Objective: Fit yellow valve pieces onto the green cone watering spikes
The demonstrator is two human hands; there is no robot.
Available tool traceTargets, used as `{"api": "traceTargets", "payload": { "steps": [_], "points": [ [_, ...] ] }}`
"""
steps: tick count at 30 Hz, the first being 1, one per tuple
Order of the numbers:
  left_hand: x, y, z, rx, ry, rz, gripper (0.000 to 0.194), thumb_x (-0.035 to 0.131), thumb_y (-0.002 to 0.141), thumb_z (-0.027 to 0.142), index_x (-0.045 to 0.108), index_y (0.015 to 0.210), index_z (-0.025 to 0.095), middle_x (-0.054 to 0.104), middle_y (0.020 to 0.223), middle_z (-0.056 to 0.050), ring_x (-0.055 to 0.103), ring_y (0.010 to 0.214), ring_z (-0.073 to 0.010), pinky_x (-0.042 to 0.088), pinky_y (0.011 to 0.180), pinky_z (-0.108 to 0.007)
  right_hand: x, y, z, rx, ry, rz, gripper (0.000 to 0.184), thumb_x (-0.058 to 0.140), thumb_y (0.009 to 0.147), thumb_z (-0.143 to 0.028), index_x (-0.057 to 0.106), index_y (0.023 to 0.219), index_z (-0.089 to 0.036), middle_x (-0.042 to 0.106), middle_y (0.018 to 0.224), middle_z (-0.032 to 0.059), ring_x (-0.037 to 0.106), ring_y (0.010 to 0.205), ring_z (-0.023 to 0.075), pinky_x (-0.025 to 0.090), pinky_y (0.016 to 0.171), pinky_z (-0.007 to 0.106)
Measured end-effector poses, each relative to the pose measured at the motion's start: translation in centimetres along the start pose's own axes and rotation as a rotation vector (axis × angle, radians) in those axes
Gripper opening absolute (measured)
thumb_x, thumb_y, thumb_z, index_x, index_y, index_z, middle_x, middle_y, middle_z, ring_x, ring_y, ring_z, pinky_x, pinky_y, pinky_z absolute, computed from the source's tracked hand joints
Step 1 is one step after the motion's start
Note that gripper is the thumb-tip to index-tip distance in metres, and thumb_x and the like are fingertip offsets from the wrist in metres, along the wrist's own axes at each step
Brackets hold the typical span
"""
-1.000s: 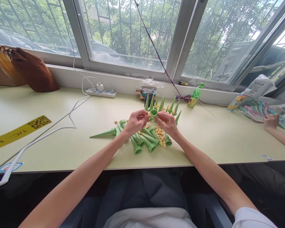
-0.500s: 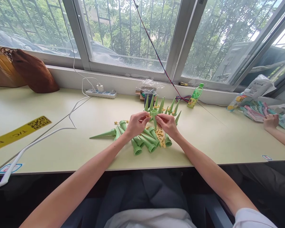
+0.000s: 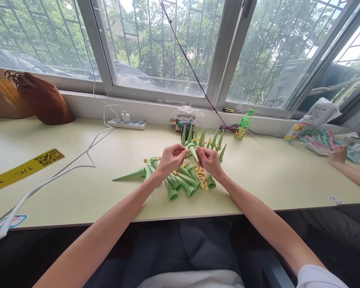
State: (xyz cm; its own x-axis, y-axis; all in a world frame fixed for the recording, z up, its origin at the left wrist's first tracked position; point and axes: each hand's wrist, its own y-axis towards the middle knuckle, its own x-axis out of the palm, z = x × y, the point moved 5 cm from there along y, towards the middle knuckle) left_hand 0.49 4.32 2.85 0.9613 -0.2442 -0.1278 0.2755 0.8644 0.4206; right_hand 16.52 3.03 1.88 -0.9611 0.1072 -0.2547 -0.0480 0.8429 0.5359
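Note:
Both my hands meet above a heap of green plastic cones (image 3: 180, 181) lying on the pale table (image 3: 78, 176). My left hand (image 3: 171, 159) and my right hand (image 3: 209, 160) pinch one green cone (image 3: 193, 149) between their fingertips, its point tilted down toward the right. Small yellow pieces (image 3: 201, 174) lie scattered among the lying cones. Behind my hands a cluster of green cones (image 3: 202, 138) stands upright, points up.
A green bottle (image 3: 243, 124) stands at the window ledge. A power strip (image 3: 127, 123) with white cables (image 3: 48, 180) lies to the left, beside a brown bag (image 3: 42, 100) and yellow tape (image 3: 24, 170). Another person's hand (image 3: 337, 154) works at colourful packets (image 3: 321, 140) on the right.
The held cone has turned: its open mouth faced me before, now it tilts point-down. My hands stay together over the heap. The view has shifted slightly.

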Motion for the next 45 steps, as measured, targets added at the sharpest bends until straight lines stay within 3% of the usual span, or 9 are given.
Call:
{"api": "traceTargets", "payload": {
  "steps": [3,6,8,12,19,26,32,40,45],
  "points": [
    [-0.3,0.2,-0.5,-0.126,-0.13,-0.008,0.03,0.072,0.075,0.042,0.061,0.072,0.015,0.056,0.057,0.0,0.045,0.043,-0.0074,0.033,0.039,-0.021,-0.4,0.1,-0.1,-0.061,0.017,0.054,0.039,0.054,0.09,-0.056,0.066,0.091,-0.019,0.063,0.072,0.0022,0.055,0.05,0.0115,0.047,0.05,0.026],
    [-0.4,0.4,-1.2,-0.197,-0.218,-0.028,0.03,0.075,0.073,0.041,0.062,0.07,0.014,0.056,0.056,0.0,0.046,0.044,-0.0072,0.033,0.04,-0.02,-0.3,0.2,-0.5,-0.147,0.017,0.015,0.039,0.064,0.086,-0.051,0.065,0.111,-0.022,0.065,0.101,0.0076,0.063,0.071,0.0144,0.056,0.068,0.03],
    [-0.4,0.4,-1.5,-0.224,-0.243,-0.037,0.03,0.076,0.073,0.04,0.062,0.069,0.014,0.055,0.056,0.0,0.047,0.046,-0.0074,0.033,0.04,-0.02,-0.2,0.2,-0.7,-0.185,0.017,-0.023,0.037,0.065,0.085,-0.049,0.067,0.112,-0.024,0.062,0.112,0.0093,0.065,0.08,0.0158,0.057,0.075,0.033],
    [-0.2,0.3,-1.6,-0.255,-0.259,-0.07,0.029,0.076,0.074,0.038,0.061,0.068,0.014,0.054,0.056,0.0,0.047,0.047,-0.0071,0.032,0.04,-0.019,-0.2,0.4,-0.1,-0.172,0.042,0.0,0.031,0.062,0.088,-0.048,0.071,0.106,-0.024,0.06,0.114,0.0091,0.065,0.075,0.0142,0.058,0.068,0.031],
    [0.7,-0.2,-1.3,-0.335,-0.308,-0.234,0.031,0.075,0.074,0.038,0.059,0.066,0.013,0.051,0.052,0.001,0.044,0.042,-0.0061,0.029,0.038,-0.019,-0.1,0.4,0.5,-0.147,0.045,-0.011,0.032,0.063,0.087,-0.051,0.074,0.097,-0.023,0.064,0.104,0.0071,0.062,0.067,0.0123,0.055,0.06,0.029],
    [0.9,-0.3,-1.5,-0.333,-0.296,-0.266,0.038,0.071,0.078,0.044,0.056,0.063,0.013,0.052,0.055,0.001,0.042,0.043,-0.0049,0.03,0.041,-0.019,-0.1,0.5,0.5,-0.145,0.045,-0.006,0.031,0.063,0.087,-0.049,0.075,0.09,-0.021,0.062,0.095,0.006,0.058,0.061,0.0109,0.051,0.053,0.026],
    [0.8,-0.2,-2.0,-0.311,-0.211,-0.239,0.04,0.067,0.081,0.05,0.059,0.07,0.013,0.052,0.055,0.001,0.041,0.043,-0.0049,0.03,0.04,-0.018,-0.2,0.5,0.4,-0.15,-0.014,0.014,0.031,0.064,0.086,-0.048,0.075,0.086,-0.02,0.06,0.086,0.0052,0.057,0.068,0.0127,0.049,0.055,0.025],
    [0.6,-0.1,-1.6,-0.181,-0.043,-0.16,0.034,0.066,0.082,0.046,0.058,0.074,0.014,0.054,0.056,0.001,0.044,0.046,-0.0072,0.033,0.043,-0.019,-0.2,0.5,0.6,-0.113,-0.017,0.034,0.032,0.066,0.084,-0.048,0.073,0.084,-0.017,0.062,0.076,0.0035,0.054,0.059,0.0108,0.047,0.052,0.023],
    [0.6,-0.1,-1.1,0.034,0.12,-0.128,0.027,0.063,0.084,0.038,0.058,0.072,0.015,0.057,0.06,0.0,0.048,0.052,-0.0087,0.04,0.049,-0.02,0.0,0.4,1.2,0.028,0.08,-0.004,0.036,0.066,0.082,-0.051,0.069,0.076,-0.016,0.052,0.055,-0.0024,0.048,0.045,0.0094,0.047,0.045,0.023]
  ]
}}
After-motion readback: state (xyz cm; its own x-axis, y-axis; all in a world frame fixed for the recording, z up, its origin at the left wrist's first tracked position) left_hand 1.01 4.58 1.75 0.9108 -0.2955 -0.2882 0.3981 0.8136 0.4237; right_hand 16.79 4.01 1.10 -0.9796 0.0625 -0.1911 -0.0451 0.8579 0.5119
